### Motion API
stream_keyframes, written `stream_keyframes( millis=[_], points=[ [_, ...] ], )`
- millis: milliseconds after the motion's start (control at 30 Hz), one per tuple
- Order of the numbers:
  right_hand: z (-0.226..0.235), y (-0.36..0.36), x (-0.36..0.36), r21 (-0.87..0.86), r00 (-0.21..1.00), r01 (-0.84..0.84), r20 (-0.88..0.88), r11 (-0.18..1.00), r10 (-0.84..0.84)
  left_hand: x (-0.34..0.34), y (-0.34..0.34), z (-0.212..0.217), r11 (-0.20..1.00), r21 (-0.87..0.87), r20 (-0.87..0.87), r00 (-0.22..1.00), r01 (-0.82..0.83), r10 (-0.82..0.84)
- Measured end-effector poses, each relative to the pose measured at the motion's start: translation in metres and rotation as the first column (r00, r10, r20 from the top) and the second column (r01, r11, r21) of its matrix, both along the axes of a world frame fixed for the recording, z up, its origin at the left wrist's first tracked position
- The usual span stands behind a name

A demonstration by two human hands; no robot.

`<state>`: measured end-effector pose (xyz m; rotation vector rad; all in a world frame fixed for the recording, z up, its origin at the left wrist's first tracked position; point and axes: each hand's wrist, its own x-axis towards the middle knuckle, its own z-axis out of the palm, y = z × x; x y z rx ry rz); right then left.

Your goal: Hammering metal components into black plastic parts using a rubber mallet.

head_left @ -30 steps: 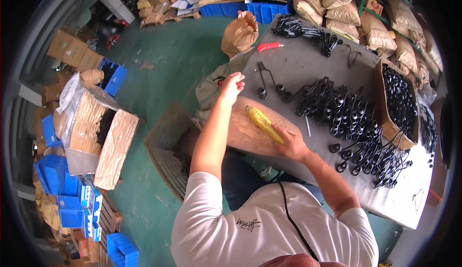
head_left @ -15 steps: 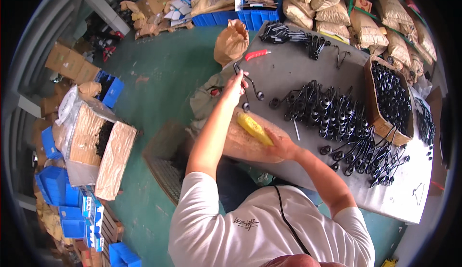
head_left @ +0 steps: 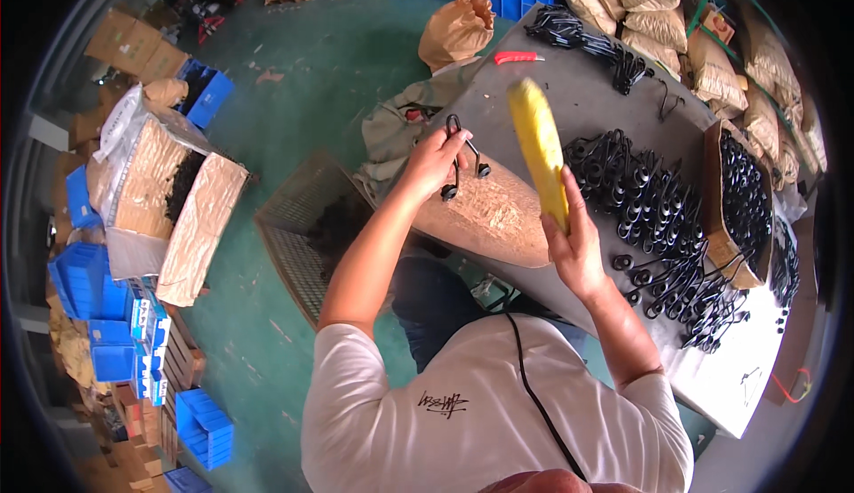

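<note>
My left hand [head_left: 433, 162] grips a thin black bent rod [head_left: 474, 148] with a round black knob at each end, holding it over the near left part of a worn brown padded surface [head_left: 498, 204]. In my right hand [head_left: 576, 242] is a long yellow bar [head_left: 536, 137], gripped at its lower end and raised with the other end pointing away from me. The bar is slightly smeared by motion. Just right of it, a heap of similar black knobbed rods [head_left: 632, 191] lies on the grey table [head_left: 480, 93].
A red-handled cutter [head_left: 519, 56] lies toward the table's far edge, near more black rods [head_left: 578, 35]. An open carton [head_left: 714, 160] of black parts stands at the right. On the floor at left are a mesh crate [head_left: 289, 226], a carton [head_left: 209, 244] and blue bins [head_left: 203, 422].
My right hand has lifted the yellow bar off the brown surface and turned it upward. The left hand has drawn the rod nearer over that surface. The whole view has shifted.
</note>
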<state>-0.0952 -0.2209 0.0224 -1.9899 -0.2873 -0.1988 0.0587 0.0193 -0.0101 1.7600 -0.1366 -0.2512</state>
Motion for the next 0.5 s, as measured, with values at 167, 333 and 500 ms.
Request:
stream_keyframes(
  millis=[167, 333, 500],
  points=[
    [-0.011, 0.026, 0.029, 0.021, 0.98, 0.17, 0.103, 0.985, -0.171, -0.001, -0.003, 0.01, 0.959, 0.27, 0.132, 0.99, -0.091, 0.057],
    [-0.067, 0.038, 0.056, -0.42, 0.949, -0.082, -0.309, 0.904, -0.057, 0.001, -0.004, 0.001, 0.868, 0.444, 0.349, 0.935, -0.223, 0.062],
    [-0.063, 0.011, 0.069, -0.088, 0.881, 0.055, -0.464, 0.995, -0.09, -0.001, -0.006, 0.001, 0.954, 0.26, 0.349, 0.936, -0.151, 0.053]
  ],
)
